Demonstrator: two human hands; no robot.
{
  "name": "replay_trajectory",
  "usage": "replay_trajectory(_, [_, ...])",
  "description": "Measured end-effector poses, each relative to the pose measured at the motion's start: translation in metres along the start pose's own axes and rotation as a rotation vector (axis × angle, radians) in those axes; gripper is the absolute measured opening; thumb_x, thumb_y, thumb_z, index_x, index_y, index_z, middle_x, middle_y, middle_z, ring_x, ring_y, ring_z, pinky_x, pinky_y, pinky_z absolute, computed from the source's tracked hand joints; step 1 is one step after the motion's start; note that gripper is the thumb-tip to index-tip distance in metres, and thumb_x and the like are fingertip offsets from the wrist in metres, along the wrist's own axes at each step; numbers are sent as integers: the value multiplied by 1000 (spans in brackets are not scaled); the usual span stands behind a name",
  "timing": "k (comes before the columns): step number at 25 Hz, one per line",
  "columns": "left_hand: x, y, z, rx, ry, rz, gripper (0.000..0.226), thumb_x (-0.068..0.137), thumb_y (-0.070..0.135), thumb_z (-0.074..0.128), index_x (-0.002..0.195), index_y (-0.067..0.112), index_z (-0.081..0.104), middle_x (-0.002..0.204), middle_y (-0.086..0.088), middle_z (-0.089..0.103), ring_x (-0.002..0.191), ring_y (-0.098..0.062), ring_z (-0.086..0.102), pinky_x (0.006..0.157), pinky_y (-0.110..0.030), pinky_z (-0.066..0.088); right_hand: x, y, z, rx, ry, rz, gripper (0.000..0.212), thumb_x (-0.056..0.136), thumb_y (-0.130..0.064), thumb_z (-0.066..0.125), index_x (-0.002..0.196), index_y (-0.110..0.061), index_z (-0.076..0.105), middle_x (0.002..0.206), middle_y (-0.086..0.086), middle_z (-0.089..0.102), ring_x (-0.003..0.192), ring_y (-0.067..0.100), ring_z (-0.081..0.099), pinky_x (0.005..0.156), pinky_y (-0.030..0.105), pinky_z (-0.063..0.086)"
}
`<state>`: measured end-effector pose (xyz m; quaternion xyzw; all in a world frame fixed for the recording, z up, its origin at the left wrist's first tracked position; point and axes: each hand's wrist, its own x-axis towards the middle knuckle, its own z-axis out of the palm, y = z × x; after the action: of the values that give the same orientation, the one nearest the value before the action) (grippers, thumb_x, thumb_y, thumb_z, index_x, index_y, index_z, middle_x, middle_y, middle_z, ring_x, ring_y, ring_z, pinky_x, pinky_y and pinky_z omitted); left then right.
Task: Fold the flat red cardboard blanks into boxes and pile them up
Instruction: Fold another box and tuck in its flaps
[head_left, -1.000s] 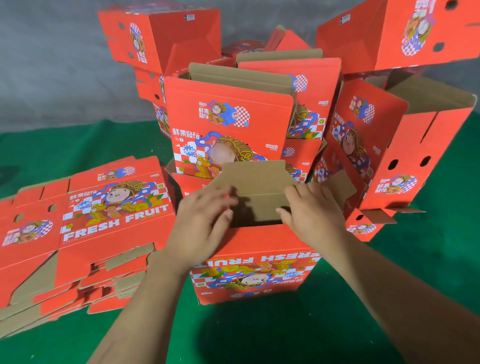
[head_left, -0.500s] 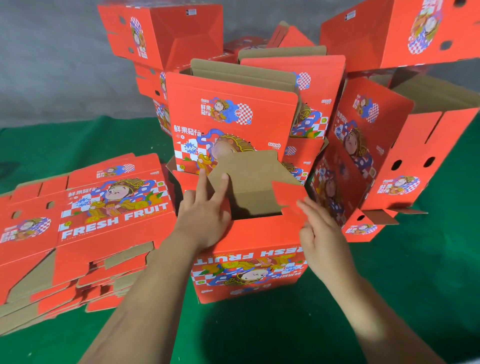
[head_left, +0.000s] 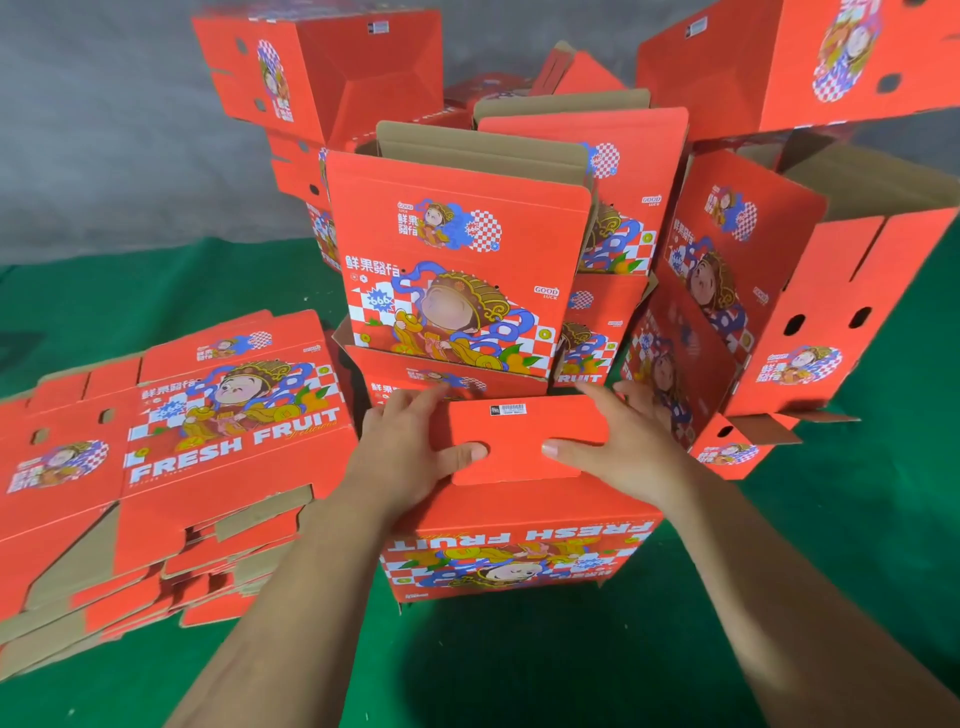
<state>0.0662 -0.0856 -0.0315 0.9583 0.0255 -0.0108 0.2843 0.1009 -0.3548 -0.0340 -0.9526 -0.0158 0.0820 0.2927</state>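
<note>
Now a red flap lies folded down over the top of the box, where half a second ago the brown inner flap stood up and the opening was dark. Both hands have moved onto this flap: the left hand holds its left edge, thumb on top and fingers reaching over the far side, and the right hand holds its right edge the same way, thumb pointing inward. The two thumbs are apart, with bare red card between them. A small white barcode label sits near the far edge of the flap, between the hands. The box stands on the green cloth just under the hands; its near side shows "FRESH FRUIT" upside down, with a cartoon figure on a red and white check pattern. Left of the left hand lies the stack of flat blanks, printed side up, not moved since before. Beyond the hands stands the pile of folded boxes, some with brown flaps open, also as before.
</note>
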Motion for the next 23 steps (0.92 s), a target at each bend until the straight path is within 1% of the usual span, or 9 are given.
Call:
replay_trajectory(5, [-2,6,8,120,66,-44,80,76,63,81,144,36,49,139,-1,47,126,-31,49,100,-46,48,-8,-11,17,-310,107,54,84,71,-82,69,132,-33,36,130,6,39,118,34,54,81,44,46])
replay_trajectory(8, [-7,-8,4,-536,192,-92,55,80,60,77,127,33,66,126,7,69,112,-11,65,103,-32,50,-16,-1,0,110,84,-17,69,77,-78,65,127,-31,54,120,-3,47,103,15,51,91,35,43])
replay_trajectory(10, [-13,-15,-2,-1062,47,-456,64,89,70,61,131,22,67,126,-4,73,117,-24,69,109,-45,51,-22,3,-12,495,129,24,61,82,-76,59,107,-20,64,94,-5,57,88,13,55,79,32,43])
replay_trajectory(12, [-30,-11,-4,-1185,16,-617,57,97,64,57,116,13,73,103,-10,79,95,-29,77,86,-45,62,-29,9,-18,978,61,284,52,85,-69,62,106,-22,69,88,3,74,83,21,72,74,34,56])
replay_trajectory(14, [-45,-2,-2,-1172,103,-488,29,102,35,62,87,12,69,62,-2,73,61,-20,69,51,-18,53,-41,27,-24,1237,19,450,39,87,-61,69,102,-26,74,85,6,80,69,23,77,56,39,61])
replay_trajectory(15, [-47,3,-1,-1182,115,-411,19,101,19,61,84,13,67,57,-1,67,57,-16,59,48,-16,46,-45,39,-26,1262,-5,474,35,85,-59,71,96,-25,77,82,6,79,64,23,76,53,40,60])
replay_trajectory(16, [-47,13,2,-1224,97,-355,9,95,10,62,91,14,69,62,-3,65,57,-14,54,51,-17,43,-51,51,-30,1247,-41,497,34,83,-56,73,89,-24,80,81,7,79,62,24,76,54,40,61])
replay_trajectory(18, [-49,30,15,-1318,-4,-275,38,78,8,61,111,23,71,78,-1,70,56,-11,60,51,-19,47,-62,72,-35,1207,-162,507,29,76,-48,76,82,-21,84,87,10,79,66,26,76,58,41,62])
replay_trajectory(23, [-49,30,53,-1414,-58,-163,64,83,-8,51,138,25,59,121,-2,75,96,-18,74,70,-26,59,-76,99,-38,1146,-187,416,50,86,-22,69,135,-25,65,112,5,79,81,17,77,67,34,65])
